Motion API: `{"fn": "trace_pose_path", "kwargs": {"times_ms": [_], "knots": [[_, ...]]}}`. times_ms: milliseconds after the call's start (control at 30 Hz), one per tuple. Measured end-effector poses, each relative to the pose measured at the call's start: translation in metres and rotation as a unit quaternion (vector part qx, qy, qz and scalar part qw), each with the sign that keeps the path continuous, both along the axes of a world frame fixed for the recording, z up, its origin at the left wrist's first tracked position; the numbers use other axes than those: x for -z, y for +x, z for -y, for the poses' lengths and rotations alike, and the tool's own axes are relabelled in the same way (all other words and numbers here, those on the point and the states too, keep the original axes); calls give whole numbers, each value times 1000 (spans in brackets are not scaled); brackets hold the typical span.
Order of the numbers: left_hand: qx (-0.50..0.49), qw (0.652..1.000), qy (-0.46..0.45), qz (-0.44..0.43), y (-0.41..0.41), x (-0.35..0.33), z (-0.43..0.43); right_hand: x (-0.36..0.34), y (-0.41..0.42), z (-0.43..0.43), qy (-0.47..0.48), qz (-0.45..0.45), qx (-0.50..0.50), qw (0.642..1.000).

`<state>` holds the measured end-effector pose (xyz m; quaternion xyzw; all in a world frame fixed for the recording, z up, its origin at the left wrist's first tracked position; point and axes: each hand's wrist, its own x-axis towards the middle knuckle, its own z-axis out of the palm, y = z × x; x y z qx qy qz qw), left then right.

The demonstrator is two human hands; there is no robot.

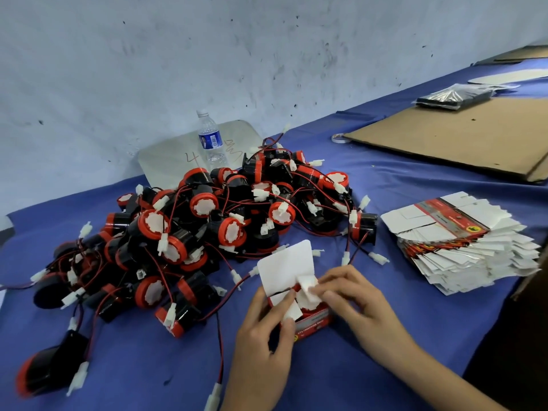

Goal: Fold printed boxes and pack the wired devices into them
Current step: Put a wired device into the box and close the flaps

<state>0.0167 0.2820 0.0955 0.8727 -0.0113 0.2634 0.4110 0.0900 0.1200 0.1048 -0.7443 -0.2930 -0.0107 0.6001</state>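
On my feed the blue table point(385, 336) carries a heap of wired devices point(207, 221), with flat boxes point(462, 247) stacked to its right. Nearest me stands the red box point(314, 320), lid up. My left hand point(264, 330) grips its side and my right hand point(353, 295) pinches a white flap point(308, 287).

We note a pale wall point(267, 48) — scuffed, flecked with dark marks — behind a long table point(421, 304) under blue cloth; a brown cardboard sheet point(462, 137) lies far right.

Cool even light, soft shadows, slight blur, wide-angle bowing at edges
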Motion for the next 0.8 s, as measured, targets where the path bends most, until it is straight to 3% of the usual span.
{"fn": "trace_pose_path", "kwargs": {"times_ms": [133, 333, 500, 600, 700, 800], "knots": [[-19, 1000, -6, 13, 0, 4, 3, 6, -3, -4, -39, 36, -4, 999], [-86, 979, 125, 134, 2, 9, 4, 12, -15, -5, -44, 137, 24, 989], [-21, 985, 142, 93, -1, 5, 2, 11, -22, -6, -102, 181, 74, 975], [-4, 987, 141, 82, 0, 4, 0, -2, -21, -4, -13, 129, 51, 990], [7, 989, 134, 64, 2, 4, 1, -29, -10, -6, 130, -16, 16, 991], [19, 987, 141, 77, 5, 5, 1, -51, 7, -15, 75, -67, -8, 995]]}}
